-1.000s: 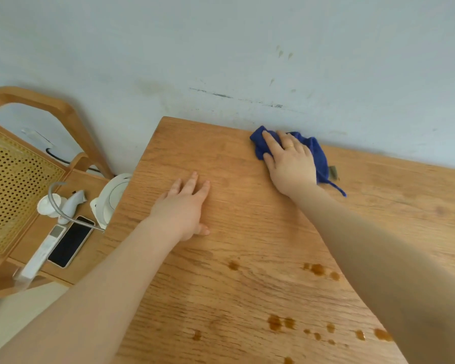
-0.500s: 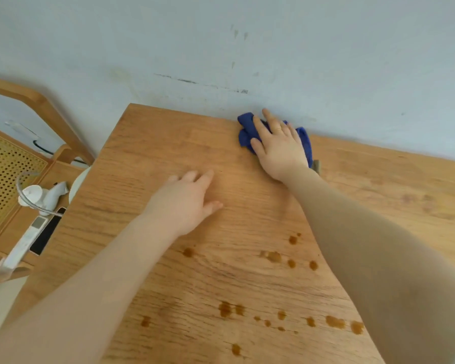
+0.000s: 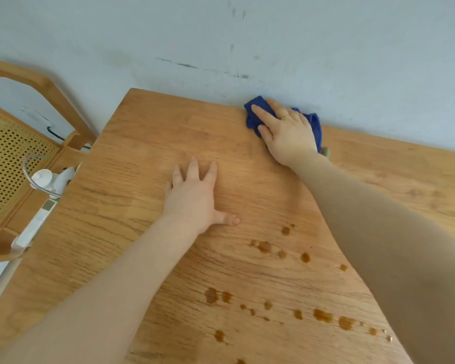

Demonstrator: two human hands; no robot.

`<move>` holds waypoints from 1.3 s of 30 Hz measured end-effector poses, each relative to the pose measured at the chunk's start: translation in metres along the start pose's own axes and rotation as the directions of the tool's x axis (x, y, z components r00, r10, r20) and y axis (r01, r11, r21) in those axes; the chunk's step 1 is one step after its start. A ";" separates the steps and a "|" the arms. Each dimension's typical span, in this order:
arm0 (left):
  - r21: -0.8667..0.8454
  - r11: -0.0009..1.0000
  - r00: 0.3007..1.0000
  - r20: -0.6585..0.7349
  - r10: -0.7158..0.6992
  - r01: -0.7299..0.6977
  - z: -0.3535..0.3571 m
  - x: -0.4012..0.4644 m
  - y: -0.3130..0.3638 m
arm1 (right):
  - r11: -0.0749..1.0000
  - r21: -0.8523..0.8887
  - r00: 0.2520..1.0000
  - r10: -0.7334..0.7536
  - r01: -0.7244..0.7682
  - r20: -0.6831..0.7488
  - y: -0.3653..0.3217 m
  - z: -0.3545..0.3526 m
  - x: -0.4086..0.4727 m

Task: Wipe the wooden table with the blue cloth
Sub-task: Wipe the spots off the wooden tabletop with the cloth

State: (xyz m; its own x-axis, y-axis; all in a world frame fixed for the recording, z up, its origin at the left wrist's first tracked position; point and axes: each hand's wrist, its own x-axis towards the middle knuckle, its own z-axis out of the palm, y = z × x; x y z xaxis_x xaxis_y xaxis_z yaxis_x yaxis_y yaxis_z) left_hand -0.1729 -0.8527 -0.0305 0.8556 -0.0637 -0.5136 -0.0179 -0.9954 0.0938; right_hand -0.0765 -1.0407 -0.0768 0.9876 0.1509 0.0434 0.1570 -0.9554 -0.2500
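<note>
Seen from the head camera: one wooden table (image 3: 132, 179), one blue cloth (image 3: 254, 115), two bare hands, and about twenty brown drops (image 3: 264, 246) scattered over the table's near half. The cloth lies bunched at the table's far edge, against the pale wall (image 3: 326, 48). The right hand (image 3: 286, 134) lies flat on top of it, fingers straight and pressing down. The left hand (image 3: 195, 194) rests flat on bare wood, fingers spread, well apart from the cloth. A wooden chair (image 3: 45, 88) stands left of the table; its seat holds a few white items (image 3: 50, 179), partly hidden by the table edge.
</note>
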 end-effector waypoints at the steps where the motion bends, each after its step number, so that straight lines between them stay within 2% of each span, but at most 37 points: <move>1: -0.006 1.000 1.000 -0.004 -0.001 0.001 0.001 0.000 0.000 | 1.000 -0.008 1.000 0.020 -0.020 -0.006 -0.001 -0.001 0.004; 3: -0.016 1.000 1.000 -0.005 -0.001 0.001 0.002 -0.002 0.000 | 1.000 0.013 1.000 -0.010 0.010 0.011 -0.005 -0.003 -0.010; 5: -0.023 1.000 1.000 -0.009 -0.004 0.004 0.002 -0.002 0.000 | 0.993 0.039 0.994 -0.110 0.109 0.019 -0.011 -0.002 -0.048; 8: -0.032 0.999 1.000 -0.004 -0.014 0.014 0.000 -0.001 0.001 | 0.954 0.076 0.954 -0.294 0.289 0.062 -0.020 -0.005 -0.102; 10: -0.043 0.999 1.000 0.008 -0.023 0.023 -0.001 -0.001 0.002 | 0.929 0.072 0.922 -0.370 0.364 0.113 -0.011 -0.007 -0.098; 12: -0.044 0.999 1.000 0.016 -0.019 0.020 -0.003 -0.002 0.003 | 0.955 0.055 0.954 -0.294 0.291 0.060 -0.001 -0.008 -0.071; 14: -0.031 0.999 1.000 0.020 -0.017 0.017 -0.003 -0.002 0.003 | 0.997 0.046 0.998 -0.066 0.066 0.010 0.006 -0.009 -0.041; 15: -0.027 0.999 1.000 0.021 -0.018 0.018 -0.002 -0.001 0.004 | 0.999 0.030 1.000 0.027 -0.027 -0.001 0.008 -0.008 -0.029; 17: -0.019 1.000 1.000 0.021 -0.013 0.014 -0.001 0.000 0.002 | 0.995 0.007 0.995 0.096 -0.096 -0.013 0.005 -0.006 -0.022; 20: -0.037 0.999 1.000 0.013 -0.018 0.018 0.000 -0.001 0.002 | 0.997 0.056 0.999 0.049 -0.049 0.004 -0.003 -0.006 -0.050; 24: -0.052 0.998 0.999 0.031 -0.023 0.024 -0.001 -0.003 0.005 | 0.980 0.144 0.990 -0.139 0.135 0.016 -0.007 -0.013 -0.124; 26: -0.058 0.998 0.999 0.040 -0.026 0.028 -0.002 -0.001 0.005 | 0.957 0.188 0.973 -0.231 0.223 0.024 -0.001 -0.017 -0.133; 28: -0.064 0.998 0.999 0.041 -0.019 0.021 0.000 -0.001 0.005 | 0.944 0.161 0.957 -0.290 0.287 -0.005 0.010 -0.017 -0.118; 30: -0.049 0.999 1.000 0.025 -0.014 0.015 0.001 0.001 0.004 | 0.968 0.086 0.970 -0.230 0.237 -0.082 0.023 -0.017 -0.087; 33: -0.074 0.997 0.999 0.035 -0.004 0.006 0.004 0.003 0.001 | 0.990 0.087 0.986 0.124 -0.115 -0.115 0.031 -0.016 -0.045; 34: -0.078 0.997 0.999 0.037 -0.005 0.008 0.004 0.003 0.000 | 0.982 0.085 0.978 0.177 -0.168 -0.110 0.029 -0.016 -0.040; 37: -0.085 0.996 0.999 0.046 0.000 0.004 0.003 0.000 0.002 | 0.982 0.110 0.983 0.163 -0.154 -0.079 0.014 -0.016 -0.069; 39: -0.095 0.995 0.999 0.044 0.010 -0.006 0.001 -0.001 0.003 | 0.990 0.115 0.994 0.089 -0.082 -0.059 -0.003 -0.014 -0.108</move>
State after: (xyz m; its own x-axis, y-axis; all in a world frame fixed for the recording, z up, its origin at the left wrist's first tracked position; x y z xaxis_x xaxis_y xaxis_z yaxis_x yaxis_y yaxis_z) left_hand -0.1747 -0.8558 -0.0307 0.8319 -0.0766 -0.5496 0.0264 -0.9838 0.1772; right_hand -0.1833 -1.0575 -0.0669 0.9957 0.0502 0.0775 0.0751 -0.9289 -0.3627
